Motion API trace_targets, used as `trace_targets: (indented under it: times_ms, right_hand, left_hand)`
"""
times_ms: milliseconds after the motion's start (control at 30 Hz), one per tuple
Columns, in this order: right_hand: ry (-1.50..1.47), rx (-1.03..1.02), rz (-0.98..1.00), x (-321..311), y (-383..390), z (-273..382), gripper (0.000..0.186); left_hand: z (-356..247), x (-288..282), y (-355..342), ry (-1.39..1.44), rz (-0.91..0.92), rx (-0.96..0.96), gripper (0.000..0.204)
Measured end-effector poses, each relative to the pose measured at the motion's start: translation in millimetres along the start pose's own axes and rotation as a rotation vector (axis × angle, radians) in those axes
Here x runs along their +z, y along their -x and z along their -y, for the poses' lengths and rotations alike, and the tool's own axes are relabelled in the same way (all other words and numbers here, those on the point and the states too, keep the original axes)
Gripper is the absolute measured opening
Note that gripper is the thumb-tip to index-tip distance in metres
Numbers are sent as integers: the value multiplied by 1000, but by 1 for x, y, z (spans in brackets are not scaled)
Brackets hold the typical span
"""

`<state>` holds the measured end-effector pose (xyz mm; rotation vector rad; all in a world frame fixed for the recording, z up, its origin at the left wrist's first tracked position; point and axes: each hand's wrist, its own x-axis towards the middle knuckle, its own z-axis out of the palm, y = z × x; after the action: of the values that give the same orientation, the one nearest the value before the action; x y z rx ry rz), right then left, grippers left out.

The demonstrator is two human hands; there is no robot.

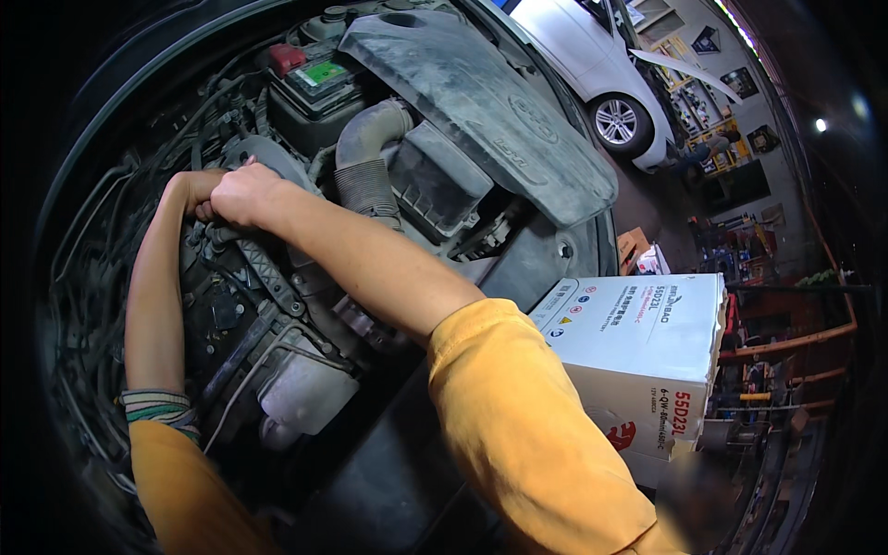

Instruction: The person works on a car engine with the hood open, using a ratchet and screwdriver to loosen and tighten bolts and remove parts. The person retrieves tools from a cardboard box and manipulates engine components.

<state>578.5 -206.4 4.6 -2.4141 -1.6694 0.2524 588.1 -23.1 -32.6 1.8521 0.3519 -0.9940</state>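
Observation:
Both my hands are together over the engine bay, beside a grey rounded part (268, 155) in front of the battery. My right hand (242, 193) is closed in a fist shape, its fingers curled against the left. My left hand (196, 188) also looks closed, though the right covers most of its fingers. Whatever they grip is hidden beneath them. Just below the hands runs a metal bracket (268, 276) with holes, among hoses and cables. To the right rises a ribbed intake hose (367, 185).
The car battery (316, 79) has a red terminal cover (286, 59). Past the black air filter box (442, 176) lies a large dusty engine cover (481, 102). A white carton (638, 314) stands at the right. Farther off are a white car (592, 55) and a person (712, 148).

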Motion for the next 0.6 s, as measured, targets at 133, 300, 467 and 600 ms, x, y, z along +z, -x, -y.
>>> trace_targets:
  times_ms: [133, 300, 467, 600]
  right_hand:
    - [32, -12, 65, -7, -10, 21, 41]
    - [53, 77, 64, 0, -1, 15, 36]
    - [33, 25, 23, -9, 1, 21, 19]
    - [39, 34, -4, -2, 4, 13, 19]
  left_hand:
    - [40, -38, -20, -142, 25, 100, 11]
    - [3, -6, 11, -155, 9, 19, 10]
    - [12, -9, 26, -49, -23, 68, 12]
    - [0, 9, 37, -18, -64, 94, 14]
